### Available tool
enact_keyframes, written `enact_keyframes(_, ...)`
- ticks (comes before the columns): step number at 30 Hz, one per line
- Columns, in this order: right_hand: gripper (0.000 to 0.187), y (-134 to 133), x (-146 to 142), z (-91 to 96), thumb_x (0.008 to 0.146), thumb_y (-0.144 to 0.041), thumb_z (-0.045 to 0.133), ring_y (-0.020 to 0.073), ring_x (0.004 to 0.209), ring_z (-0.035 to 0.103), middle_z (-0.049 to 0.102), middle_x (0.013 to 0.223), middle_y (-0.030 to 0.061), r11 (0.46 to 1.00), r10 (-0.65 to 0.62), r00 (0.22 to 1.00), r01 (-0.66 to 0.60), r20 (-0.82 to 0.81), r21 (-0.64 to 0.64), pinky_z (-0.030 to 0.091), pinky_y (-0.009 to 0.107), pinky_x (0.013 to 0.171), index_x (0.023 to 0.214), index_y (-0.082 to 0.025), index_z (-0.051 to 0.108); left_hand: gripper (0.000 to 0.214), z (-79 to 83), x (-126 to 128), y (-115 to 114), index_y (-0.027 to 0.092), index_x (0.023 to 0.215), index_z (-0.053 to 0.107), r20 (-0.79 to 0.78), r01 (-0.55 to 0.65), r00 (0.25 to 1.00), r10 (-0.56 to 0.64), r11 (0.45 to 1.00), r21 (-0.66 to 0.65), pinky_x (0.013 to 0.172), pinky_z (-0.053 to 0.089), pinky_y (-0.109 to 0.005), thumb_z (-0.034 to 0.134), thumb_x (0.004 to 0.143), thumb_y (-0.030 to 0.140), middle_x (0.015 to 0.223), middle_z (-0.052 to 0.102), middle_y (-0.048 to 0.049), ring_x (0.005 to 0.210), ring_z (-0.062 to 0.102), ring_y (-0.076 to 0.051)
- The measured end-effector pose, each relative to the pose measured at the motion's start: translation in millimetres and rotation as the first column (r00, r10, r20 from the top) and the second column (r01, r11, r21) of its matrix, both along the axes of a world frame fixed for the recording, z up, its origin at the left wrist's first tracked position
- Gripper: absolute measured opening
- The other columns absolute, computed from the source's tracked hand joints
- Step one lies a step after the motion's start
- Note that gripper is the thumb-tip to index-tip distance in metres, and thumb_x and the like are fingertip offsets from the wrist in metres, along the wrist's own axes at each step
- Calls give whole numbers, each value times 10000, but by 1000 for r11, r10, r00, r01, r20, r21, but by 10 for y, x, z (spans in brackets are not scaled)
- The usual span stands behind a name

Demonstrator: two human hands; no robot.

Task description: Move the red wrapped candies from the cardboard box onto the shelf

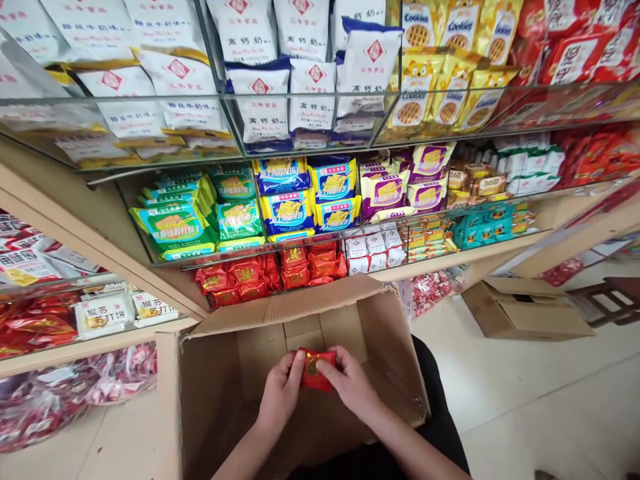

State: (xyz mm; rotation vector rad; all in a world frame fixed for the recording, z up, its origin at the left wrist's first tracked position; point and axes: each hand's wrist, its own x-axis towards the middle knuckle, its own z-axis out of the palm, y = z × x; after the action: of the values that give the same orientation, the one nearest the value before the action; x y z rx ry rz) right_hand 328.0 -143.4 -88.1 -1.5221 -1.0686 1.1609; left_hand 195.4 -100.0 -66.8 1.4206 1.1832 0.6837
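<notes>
Between my two hands is a small red snack packet (317, 379) with gold print, held over an open cardboard box (395, 340). My left hand (281, 387) pinches its left end, thumb on top. My right hand (353, 381) grips the right end, its thumb lying across the front of the wrapper. Fingers under the packet are hidden. Similar red packets (250, 275) sit stacked on the lowest shelf, just behind the box.
Glass-fronted shelves hold white milk-biscuit bags (260, 100), yellow cookie bags (450, 87) and green soda-biscuit packs (175, 227). Another cardboard box (530, 310) stands on the floor at right, beside a brown wooden stool (600, 300). Plastic bags of red packets (75, 393) lie at lower left.
</notes>
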Motion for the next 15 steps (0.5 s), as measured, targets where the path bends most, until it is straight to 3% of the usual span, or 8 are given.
enact_keyframes(2, 307, -50, -72, 87, 799, -461, 371, 118, 568, 460, 484, 599, -22, 977, -209, 978, 210, -24, 28, 353, 213, 522, 669, -190, 436, 331, 115, 103, -46, 181, 568, 484, -9, -66, 998, 67, 997, 48, 502, 346, -213, 421, 762, 441, 533, 441, 22, 522, 412, -111)
enact_keyframes(5, 321, -72, -120, 189, 821, -442, 327, 110, 522, 426, 445, 560, -35, 939, -342, 938, 339, 52, 63, 326, 212, 491, 622, -199, 395, 351, 223, 197, -103, 168, 559, 454, -8, -97, 995, 98, 992, 74, 481, 326, -198, 401, 774, 441, 535, 428, 25, 512, 388, -97)
enact_keyframes(11, 305, -39, -97, 342, 832, -418, 328, 99, 526, 408, 413, 561, -45, 909, -402, 916, 399, 3, 121, 343, 207, 503, 617, -204, 355, 368, 292, 248, -185, 163, 571, 445, 77, -208, 976, 205, 978, 24, 462, 317, -195, 390, 768, 469, 537, 427, 22, 501, 372, -93)
enact_keyframes(15, 315, -42, -71, 391, 834, -417, 328, 94, 515, 398, 394, 549, -48, 919, -376, 924, 381, -69, 98, 348, 200, 482, 604, -202, 343, 364, 331, 252, -204, 166, 582, 436, 171, -192, 965, 199, 980, -53, 469, 330, -193, 382, 771, 472, 547, 438, 23, 505, 377, -90)
